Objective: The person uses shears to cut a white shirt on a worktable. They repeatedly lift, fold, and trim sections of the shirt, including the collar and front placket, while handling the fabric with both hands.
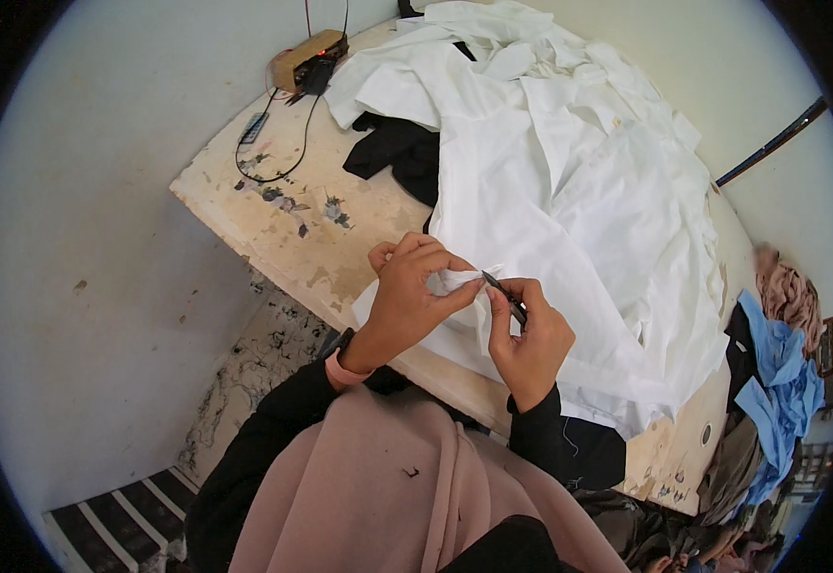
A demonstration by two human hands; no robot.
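Note:
White cloth lies in a large, loosely folded heap over most of the table. My left hand pinches a small gathered bit of this cloth between thumb and forefinger, lifted above the table's near edge; its other fingers curl. Close beside it, my right hand is closed around small dark thread snips. The tip of the snips points up and left, at the pinched cloth. Whether the blades touch the cloth I cannot tell. Part of the snips is hidden in my right palm.
Black cloth pokes out under the white heap. A wooden box with a red light and a looped black cable stands at the back left of the worn table. Blue garments hang at the right; people sit at lower right.

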